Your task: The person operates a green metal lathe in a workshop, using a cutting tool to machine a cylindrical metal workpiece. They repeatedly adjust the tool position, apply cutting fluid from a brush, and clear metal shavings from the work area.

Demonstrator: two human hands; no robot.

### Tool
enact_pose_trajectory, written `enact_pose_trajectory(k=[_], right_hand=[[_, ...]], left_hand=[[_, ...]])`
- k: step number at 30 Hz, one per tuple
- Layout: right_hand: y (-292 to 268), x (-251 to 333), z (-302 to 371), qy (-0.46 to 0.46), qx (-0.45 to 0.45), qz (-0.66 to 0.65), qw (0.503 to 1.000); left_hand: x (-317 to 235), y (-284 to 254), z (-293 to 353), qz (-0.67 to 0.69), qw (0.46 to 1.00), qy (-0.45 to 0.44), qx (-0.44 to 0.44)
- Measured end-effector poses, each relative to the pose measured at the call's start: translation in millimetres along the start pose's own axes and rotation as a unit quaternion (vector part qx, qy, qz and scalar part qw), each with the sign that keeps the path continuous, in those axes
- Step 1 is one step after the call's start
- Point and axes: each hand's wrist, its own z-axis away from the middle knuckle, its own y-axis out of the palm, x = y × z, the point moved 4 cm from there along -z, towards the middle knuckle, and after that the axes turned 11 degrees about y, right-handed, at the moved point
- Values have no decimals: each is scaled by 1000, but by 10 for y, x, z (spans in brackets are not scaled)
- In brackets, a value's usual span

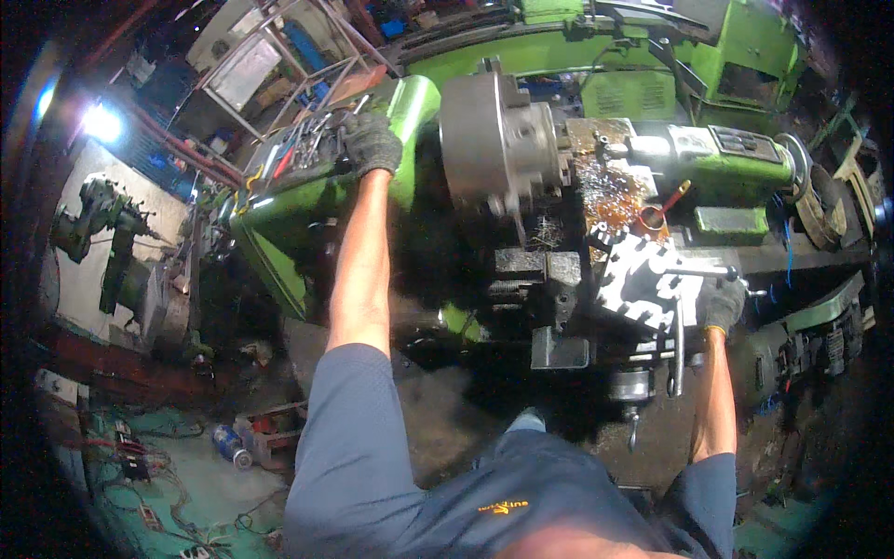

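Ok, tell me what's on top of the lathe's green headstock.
Hand tools lie across the headstock, one with a red handle. The gloved left hand covers part of its top, so whatever is beneath that hand can't be seen.

At the upper left, a glaring round white lamp [102,123] is seen, and a grey metal-framed rack [250,73] is placed to its right. Below the lamp, a pale flat panel [79,177] is partly covered by a dark metal machine [93,222]. A blue-and-silver cylindrical object [228,445] and thin tangled cables [166,458] are strewn over a teal-painted floor [200,480]. Along the top, a bright green metal machine with a louvred panel [631,96] is shown.
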Motion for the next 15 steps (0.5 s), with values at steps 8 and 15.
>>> enact_pose_trajectory(k=[8,15], right_hand=[[-42,20,6,-12,-13,3,1000],[-5,43,6,-17,-8,40,999]], left_hand=[[-68,-82,26,4,999,18,-41],[-94,-226,9,-25,999,-12,38]])
